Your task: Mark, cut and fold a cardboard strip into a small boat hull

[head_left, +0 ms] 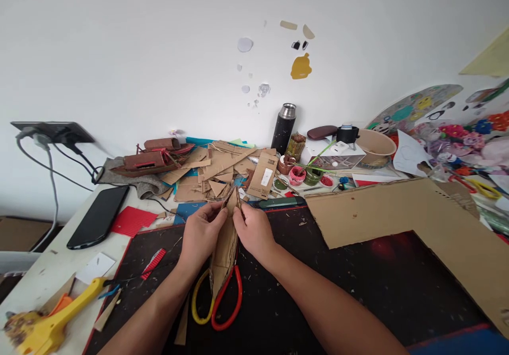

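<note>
Between my hands is a small boat-shaped cardboard piece with raised sides and pointed ends. My left hand pinches its left wall near the far end, thumb inside. On the opposite wall, my right hand grips in the same way, its thumb close to the other one. Below the cardboard boat lies a pair of scissors with one red and one yellow handle; its blades are hidden under the boat. The dark work mat spreads beneath both hands.
Cardboard scraps pile up behind the hands, beside a brown model boat. A large cardboard sheet covers the right side. A green cutter, paint pots and a black flask stand farther back. A yellow glue gun and phone lie left.
</note>
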The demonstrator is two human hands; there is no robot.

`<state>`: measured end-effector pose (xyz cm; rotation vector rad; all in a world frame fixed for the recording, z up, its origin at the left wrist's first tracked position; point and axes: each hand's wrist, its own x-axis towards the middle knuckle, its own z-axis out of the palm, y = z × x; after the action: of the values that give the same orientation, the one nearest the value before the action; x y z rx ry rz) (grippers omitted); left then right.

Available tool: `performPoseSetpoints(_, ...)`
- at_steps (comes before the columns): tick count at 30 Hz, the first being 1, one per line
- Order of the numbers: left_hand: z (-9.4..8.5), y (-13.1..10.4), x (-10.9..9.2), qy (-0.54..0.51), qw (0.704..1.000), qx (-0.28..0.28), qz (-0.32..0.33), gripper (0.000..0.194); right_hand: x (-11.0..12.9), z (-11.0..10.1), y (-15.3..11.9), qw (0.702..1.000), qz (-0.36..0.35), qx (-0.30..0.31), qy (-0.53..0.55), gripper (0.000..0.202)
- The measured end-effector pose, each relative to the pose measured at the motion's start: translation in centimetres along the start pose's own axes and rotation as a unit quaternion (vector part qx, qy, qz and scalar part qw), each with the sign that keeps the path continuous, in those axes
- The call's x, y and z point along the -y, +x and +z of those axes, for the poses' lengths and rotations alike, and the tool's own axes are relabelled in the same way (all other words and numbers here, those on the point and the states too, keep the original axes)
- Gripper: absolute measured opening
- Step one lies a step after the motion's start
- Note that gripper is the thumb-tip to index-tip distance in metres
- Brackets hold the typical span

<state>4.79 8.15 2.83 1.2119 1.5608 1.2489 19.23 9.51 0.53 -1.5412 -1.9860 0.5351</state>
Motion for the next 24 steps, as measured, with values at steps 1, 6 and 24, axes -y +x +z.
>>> performPoseSetpoints(1,0.00,-0.02,0.03,-0.001,1.000,0.001,0.001,0.038,-0.02,0.01,-0.02,1.000,-0.002,-0.002,0.004,0.026)
performPoseSetpoints(6,0.01,-0.19,0.15,-0.010,1.000,0.001,0.003,0.038,-0.08,-0.03,-0.07,1.000,-0.005,-0.005,0.025,0.027)
performPoseSetpoints(24,0.68,0.09,0.81,-0.066,0.998,0.006,-0.004,0.039,-0.18,-0.48,0.16,0.997,0.003,-0.016,0.077,0.029)
